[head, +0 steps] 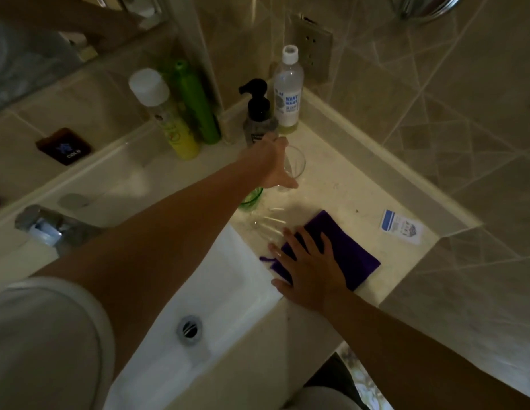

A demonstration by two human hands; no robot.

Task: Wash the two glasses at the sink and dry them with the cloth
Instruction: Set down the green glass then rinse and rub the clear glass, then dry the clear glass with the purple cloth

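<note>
A clear plastic bottle (287, 93) with a white cap and blue lettering stands in the counter corner, just beyond the outstretched hand. A black pump dispenser (258, 113) stands beside it. Two spray cans, one yellow (166, 116), one green (195, 105), stand further left. A small blue-and-white card (401, 228) lies right of the flat hand.

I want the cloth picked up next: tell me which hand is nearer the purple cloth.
Right. The right hand lies flat on the purple cloth; the left hand is farther back, at a clear glass.
</note>
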